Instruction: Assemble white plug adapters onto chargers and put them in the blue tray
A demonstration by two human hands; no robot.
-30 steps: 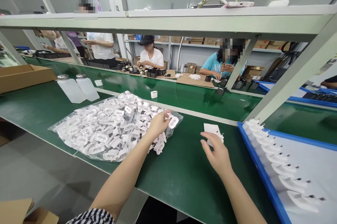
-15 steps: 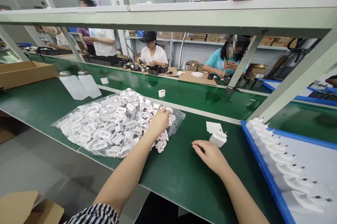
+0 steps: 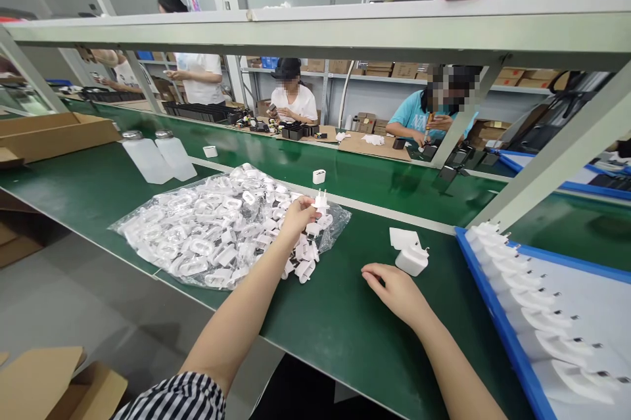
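Note:
My left hand (image 3: 298, 216) pinches a white two-pin plug piece (image 3: 321, 204), its metal pins pointing up. Below it, a clear plastic bag (image 3: 340, 223) lies spread, covered with a heap of similar white plug parts (image 3: 221, 229). My right hand (image 3: 394, 292) rests low over the green bench (image 3: 320, 348), thumb and forefinger apart, with nothing seen in it. Just beyond those fingers sits a white adapter housing (image 3: 412, 260) with metal pins, beside a flat white piece (image 3: 401, 237).
At the right, a blue-rimmed tray (image 3: 493, 315) holds a row of white adapters (image 3: 537, 334). Two white bottles (image 3: 160, 157) and a cardboard box (image 3: 54, 137) stand left. A small white part (image 3: 319, 176) lies on the green belt. A shelf beam (image 3: 315, 29) crosses overhead; co-workers sit beyond.
My left hand has lifted a plug piece from the heap and turned it pins up. My right hand keeps its place by the adapter. The view has shifted slightly.

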